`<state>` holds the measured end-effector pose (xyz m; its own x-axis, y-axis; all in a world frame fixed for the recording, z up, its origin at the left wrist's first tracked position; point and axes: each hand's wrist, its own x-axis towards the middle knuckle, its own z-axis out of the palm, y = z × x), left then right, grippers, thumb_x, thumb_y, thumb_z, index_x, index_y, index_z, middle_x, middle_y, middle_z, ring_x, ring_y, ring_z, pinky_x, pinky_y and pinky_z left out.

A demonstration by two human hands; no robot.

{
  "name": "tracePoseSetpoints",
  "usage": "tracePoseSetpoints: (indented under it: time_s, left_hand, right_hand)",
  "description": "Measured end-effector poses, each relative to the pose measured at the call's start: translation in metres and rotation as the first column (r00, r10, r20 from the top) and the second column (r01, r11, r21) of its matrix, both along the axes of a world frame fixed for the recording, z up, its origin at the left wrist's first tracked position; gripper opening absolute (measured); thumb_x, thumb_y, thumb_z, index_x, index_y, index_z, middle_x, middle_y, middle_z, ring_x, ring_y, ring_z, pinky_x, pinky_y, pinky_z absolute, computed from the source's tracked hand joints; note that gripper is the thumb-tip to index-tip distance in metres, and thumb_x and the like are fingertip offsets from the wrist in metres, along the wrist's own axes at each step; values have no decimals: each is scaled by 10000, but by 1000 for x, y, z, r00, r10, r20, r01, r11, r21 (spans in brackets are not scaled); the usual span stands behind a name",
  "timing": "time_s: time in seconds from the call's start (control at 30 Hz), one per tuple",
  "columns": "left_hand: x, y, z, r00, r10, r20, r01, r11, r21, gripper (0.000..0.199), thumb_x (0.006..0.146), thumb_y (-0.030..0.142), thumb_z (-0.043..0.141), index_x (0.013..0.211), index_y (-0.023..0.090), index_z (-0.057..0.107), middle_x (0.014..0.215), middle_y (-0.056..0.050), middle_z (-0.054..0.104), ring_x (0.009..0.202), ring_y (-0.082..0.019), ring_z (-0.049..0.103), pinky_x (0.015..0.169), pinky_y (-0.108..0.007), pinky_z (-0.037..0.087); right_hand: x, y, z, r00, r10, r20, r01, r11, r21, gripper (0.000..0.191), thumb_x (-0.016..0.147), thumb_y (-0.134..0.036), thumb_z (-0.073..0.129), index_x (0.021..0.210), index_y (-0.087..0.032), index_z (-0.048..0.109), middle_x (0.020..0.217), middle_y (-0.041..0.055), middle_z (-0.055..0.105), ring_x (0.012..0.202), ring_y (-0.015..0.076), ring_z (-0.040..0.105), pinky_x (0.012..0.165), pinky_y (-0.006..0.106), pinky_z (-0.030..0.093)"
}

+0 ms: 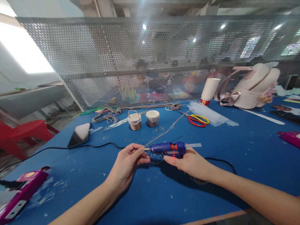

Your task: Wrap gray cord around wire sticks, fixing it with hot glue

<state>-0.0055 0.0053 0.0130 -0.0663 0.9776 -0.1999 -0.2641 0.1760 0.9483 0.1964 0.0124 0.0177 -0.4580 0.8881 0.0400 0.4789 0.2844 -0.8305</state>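
Observation:
My right hand [188, 161] is wrapped round a blue glue gun [165, 149], which lies level with its nozzle pointing left and a clear glue stick [194, 145] out of its back. At the nozzle tip, my left hand [131, 159] pinches the end of a thin twine [168, 128]. That twine runs up and right across the table toward the scissors. Whether the nozzle touches the twine or the fingers is too small to tell. Beyond the hands stand a small cup with a handle [135, 121] and a second small cup [152, 118].
On the blue table [140, 193] lie scissors [198, 120], glue sticks [211, 114], grey cord [106, 115], a phone [80, 134] and a purple power strip [22, 195]. Stacked paper cups [210, 90] and a backpack [254, 86] stand at the back right, before a perforated screen [105, 62]. A black cable crosses the left.

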Motion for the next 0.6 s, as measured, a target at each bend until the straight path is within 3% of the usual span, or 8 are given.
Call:
tracePoseSetpoints:
  time_s: [0.2,0.3,0.4,0.53,0.6]
  left_hand:
    - [-1,1,3,1000,26,14,-26,1000,-11,98,658,146,722,635,121,631,556,-16,625,510,-111,623,549,-196,543]
    - [-4,2,6,997,66,31,-65,998,-7,74,687,111,684,635,120,632,558,-15,618,541,-118,638,558,-193,549]
    - [-7,3,8,994,97,55,-97,995,2,88,720,78,637,644,122,632,550,-15,615,556,-126,649,560,-193,555]
    - [-9,4,12,991,116,68,-117,993,1,123,760,73,593,654,123,631,542,-15,616,553,-130,653,555,-194,562]
    - [-9,3,13,991,117,68,-117,993,-3,132,763,68,588,650,123,631,541,-14,617,549,-128,652,551,-191,563]
  right_hand:
    - [8,-1,5,999,-42,-21,41,996,-74,325,803,-456,515,695,-174,635,455,-40,478,430,100,434,458,225,364]
    - [16,4,8,997,-58,-54,51,991,-127,343,808,-458,507,731,-155,648,404,-47,457,413,102,450,496,234,394]
    - [23,18,6,989,-105,-102,100,994,-53,320,786,-442,549,840,-144,652,491,-20,543,488,125,519,533,248,410]
    - [29,48,-4,970,-225,-88,235,964,123,272,748,-413,584,764,-150,650,700,31,618,646,154,555,592,263,419]
    - [31,62,-9,966,-257,-41,260,955,142,276,742,-394,580,816,-143,666,730,34,628,665,160,548,601,268,415]
